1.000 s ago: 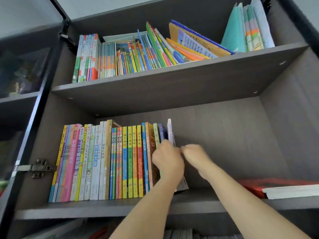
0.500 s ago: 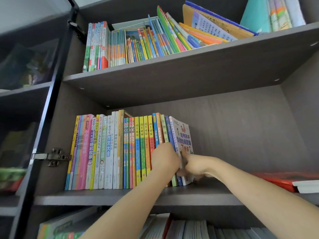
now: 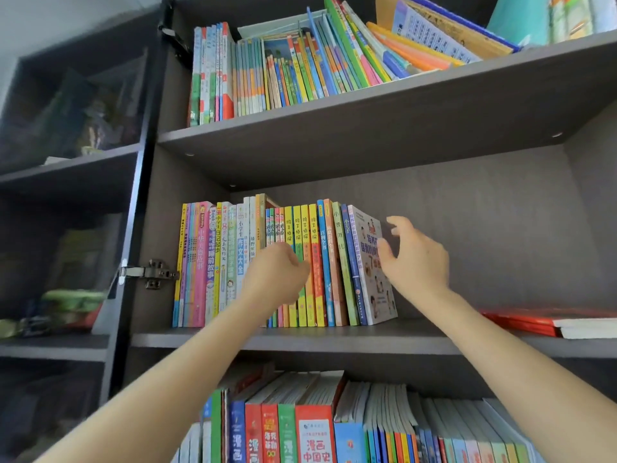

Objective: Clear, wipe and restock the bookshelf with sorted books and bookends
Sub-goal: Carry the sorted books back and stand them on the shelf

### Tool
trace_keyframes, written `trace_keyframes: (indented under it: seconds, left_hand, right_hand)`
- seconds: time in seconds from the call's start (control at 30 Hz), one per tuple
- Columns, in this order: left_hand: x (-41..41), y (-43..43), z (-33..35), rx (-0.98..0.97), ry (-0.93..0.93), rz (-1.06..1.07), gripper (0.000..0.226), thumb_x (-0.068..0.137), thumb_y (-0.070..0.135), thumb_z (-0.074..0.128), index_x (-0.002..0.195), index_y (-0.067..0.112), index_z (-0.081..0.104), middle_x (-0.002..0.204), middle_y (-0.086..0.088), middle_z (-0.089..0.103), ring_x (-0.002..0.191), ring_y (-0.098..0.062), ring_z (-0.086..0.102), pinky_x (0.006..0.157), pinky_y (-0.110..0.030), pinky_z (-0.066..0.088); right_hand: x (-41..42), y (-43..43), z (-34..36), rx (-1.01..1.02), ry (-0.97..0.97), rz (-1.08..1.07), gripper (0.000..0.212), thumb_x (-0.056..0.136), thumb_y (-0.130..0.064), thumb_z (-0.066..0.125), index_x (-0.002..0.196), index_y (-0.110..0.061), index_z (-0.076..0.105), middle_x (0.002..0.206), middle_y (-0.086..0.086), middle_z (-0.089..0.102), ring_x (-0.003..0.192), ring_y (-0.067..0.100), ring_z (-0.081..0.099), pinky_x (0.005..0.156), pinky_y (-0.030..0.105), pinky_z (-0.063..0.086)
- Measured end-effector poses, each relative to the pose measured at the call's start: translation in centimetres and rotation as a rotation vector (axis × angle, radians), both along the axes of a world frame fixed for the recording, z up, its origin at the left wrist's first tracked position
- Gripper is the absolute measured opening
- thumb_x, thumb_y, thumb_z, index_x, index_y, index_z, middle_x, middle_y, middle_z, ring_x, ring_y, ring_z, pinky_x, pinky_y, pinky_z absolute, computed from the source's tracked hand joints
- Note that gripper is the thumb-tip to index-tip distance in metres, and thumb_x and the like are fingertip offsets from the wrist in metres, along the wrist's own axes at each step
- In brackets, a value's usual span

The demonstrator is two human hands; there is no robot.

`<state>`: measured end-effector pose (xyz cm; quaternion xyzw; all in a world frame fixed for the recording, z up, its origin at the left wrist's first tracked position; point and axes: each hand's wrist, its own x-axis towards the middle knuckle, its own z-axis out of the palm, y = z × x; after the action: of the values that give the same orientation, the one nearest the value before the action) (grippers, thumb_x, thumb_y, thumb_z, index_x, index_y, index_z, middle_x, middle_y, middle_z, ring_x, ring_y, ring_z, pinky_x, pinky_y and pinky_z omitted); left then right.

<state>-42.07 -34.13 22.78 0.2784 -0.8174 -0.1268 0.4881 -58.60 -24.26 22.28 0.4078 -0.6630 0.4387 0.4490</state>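
A row of books (image 3: 325,262) is seen standing upright on the middle shelf (image 3: 417,339) of the bookshelf, packed from the left wall towards the centre, with spines facing near. The row is closed on its right by a white-covered book (image 3: 377,295), which is tilted slightly with its front cover turned rightwards.

The left hand (image 3: 277,272) is held in front of the yellow spines near the middle of the row, its fingers clenched into a loose fist; whether the spines are touched cannot be told. The right hand (image 3: 417,262) is raised just right of the white-covered book, its fingers (image 3: 399,222) released and spread, the thumb lying over the cover in view.

At the far right of the same shelf a red book (image 3: 521,324) is laid flat, well apart from the row. More books (image 3: 283,78) are stood and leaned on the upper shelf (image 3: 367,128), and further books (image 3: 314,429) are packed below. A metal hinge (image 3: 150,274) is fixed on the left wall beside a dark glass door (image 3: 66,195).
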Motion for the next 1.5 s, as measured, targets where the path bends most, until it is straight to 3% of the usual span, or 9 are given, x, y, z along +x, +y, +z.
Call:
trace_keyframes:
  seconds: [0.17,0.3,0.5,0.67,0.83,1.03,1.2,1.4,1.5]
  left_hand:
    - [7.2,2.7,-1.5,0.033,0.093,0.052,0.015,0.094,0.028,0.056,0.088,0.015,0.059,0.074,-0.003,0.07,0.061,-0.013,0.069,0.07,-0.036,0.061]
    - [13.4,6.3,-4.9,0.032,0.075,0.129,0.019,0.091,0.026,0.059,0.078,0.011,0.062,0.066,-0.004,0.07,0.06,-0.018,0.07,0.071,-0.039,0.06]
    - [26.9,14.1,-13.1,0.147,-0.159,0.416,0.022,0.089,0.031,0.06,0.075,0.013,0.065,0.066,0.0,0.071,0.061,-0.018,0.068,0.07,-0.035,0.058]
    - [40.0,18.2,-20.2,0.417,-0.099,0.612,0.017,0.09,0.016,0.063,0.073,0.015,0.065,0.057,-0.003,0.067,0.051,-0.019,0.066,0.055,-0.035,0.06]
    - [52.3,21.6,-26.5,0.631,0.043,0.856,0.018,0.092,0.018,0.062,0.076,0.01,0.06,0.059,-0.008,0.065,0.04,-0.011,0.059,0.042,-0.021,0.051]
    - [66.5,21.2,-35.5,0.888,0.185,1.032,0.021,0.092,0.02,0.062,0.075,0.009,0.061,0.065,-0.01,0.066,0.049,-0.014,0.062,0.05,-0.021,0.054]
    - [80.3,19.0,-45.6,1.107,0.313,1.133,0.026,0.094,0.024,0.058,0.077,0.005,0.06,0.07,-0.013,0.06,0.058,-0.023,0.057,0.055,-0.026,0.051]
    - [87.7,16.5,-58.7,1.308,0.416,1.251,0.045,0.096,0.032,0.049,0.056,0.016,0.039,0.058,-0.005,0.041,0.062,-0.021,0.042,0.062,-0.028,0.032]
    - [88.1,15.3,-62.5,1.382,0.609,1.176,0.037,0.098,0.033,0.046,0.08,0.006,0.062,0.076,-0.016,0.057,0.076,-0.021,0.049,0.062,-0.028,0.035]
  right_hand:
    - [6.7,2.2,-3.7,-0.066,0.228,0.274,0.021,0.092,-0.026,0.059,0.109,-0.014,0.062,0.096,-0.001,0.071,0.077,0.012,0.066,0.06,0.011,0.038]
    - [14.2,3.6,-6.7,0.412,0.218,0.64,0.015,0.093,-0.031,0.057,0.104,-0.024,0.066,0.085,-0.011,0.068,0.077,0.007,0.064,0.071,0.033,0.054]
    - [27.0,4.0,-15.9,1.017,0.193,1.127,0.018,0.093,-0.031,0.057,0.106,-0.027,0.069,0.077,-0.014,0.063,0.076,0.003,0.058,0.074,0.023,0.046]
    - [37.2,5.2,-23.9,1.189,0.294,1.404,0.018,0.093,-0.028,0.058,0.107,-0.026,0.068,0.074,-0.016,0.059,0.067,0.0,0.053,0.068,0.013,0.041]
    - [48.1,6.7,-30.7,1.264,0.301,1.624,0.017,0.093,-0.03,0.057,0.105,-0.025,0.069,0.079,-0.011,0.062,0.073,0.005,0.056,0.076,0.025,0.048]
    - [61.0,5.3,-37.2,1.372,0.237,1.644,0.02,0.094,-0.025,0.054,0.102,-0.02,0.071,0.066,-0.021,0.05,0.062,-0.003,0.046,0.062,0.021,0.037]
    - [73.8,0.6,-44.3,1.508,-0.086,1.513,0.024,0.091,-0.019,0.055,0.108,-0.012,0.07,0.104,0.004,0.07,0.099,0.019,0.063,0.088,0.032,0.049]
    - [84.1,-2.7,-54.5,1.672,-0.399,1.163,0.037,0.094,-0.024,0.054,0.129,-0.01,0.055,0.124,0.008,0.062,0.113,0.025,0.058,0.09,0.029,0.045]
    - [87.1,-3.5,-57.6,1.704,-0.433,1.002,0.039,0.097,-0.032,0.05,0.128,-0.01,0.053,0.123,0.01,0.061,0.112,0.028,0.057,0.087,0.033,0.045]
